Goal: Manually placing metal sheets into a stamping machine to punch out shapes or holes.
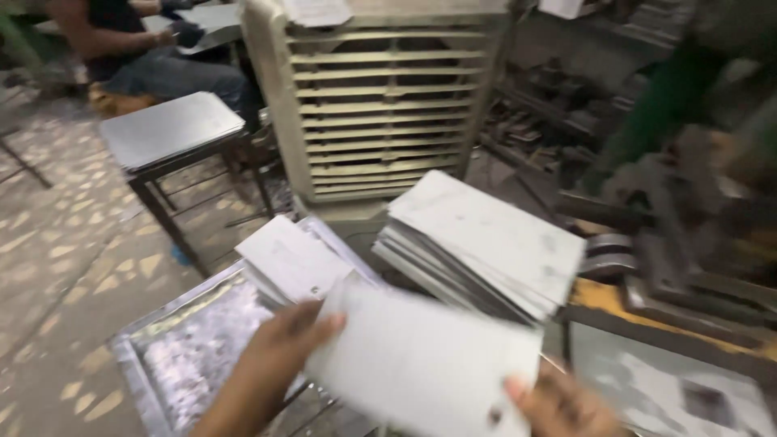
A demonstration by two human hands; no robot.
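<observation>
My left hand (271, 364) and my right hand (558, 405) both grip one pale rectangular metal sheet (421, 360), held flat and blurred low in the view. The left hand takes its left edge, the right hand its lower right corner, thumb on top. Just beyond the sheet lie two stacks of like sheets: a thick fanned stack (486, 243) to the right and a smaller stack (291, 259) to the left.
A shiny metal tray (174, 356) sits under my left arm. A beige louvred air cooler (380, 105) stands behind the stacks. A dark stool with more sheets (170, 129) is at left, a seated person (137, 48) behind it. Heavy machine parts (688, 235) crowd the right.
</observation>
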